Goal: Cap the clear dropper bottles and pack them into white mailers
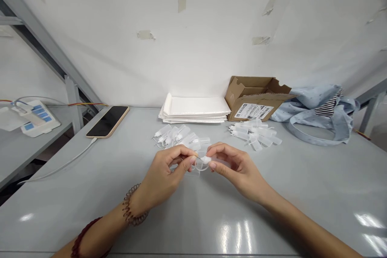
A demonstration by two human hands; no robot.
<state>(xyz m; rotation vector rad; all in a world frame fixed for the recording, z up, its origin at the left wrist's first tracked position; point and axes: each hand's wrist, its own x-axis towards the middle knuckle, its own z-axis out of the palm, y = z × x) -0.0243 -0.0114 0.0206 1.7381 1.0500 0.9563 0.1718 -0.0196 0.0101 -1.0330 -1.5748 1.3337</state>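
Head view: left hand pinched at thin tip, right hand pinched on slim translucent plastic bottle

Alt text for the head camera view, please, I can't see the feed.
Left hand and right hand meet over a grey table, fingers around a small white-capped plastic bottle. Similar bottles lie in two piles, left and right; behind are white envelopes and an open cardboard box.

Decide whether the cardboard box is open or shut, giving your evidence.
Open: the cardboard box has its top uncovered, its inner walls showing.
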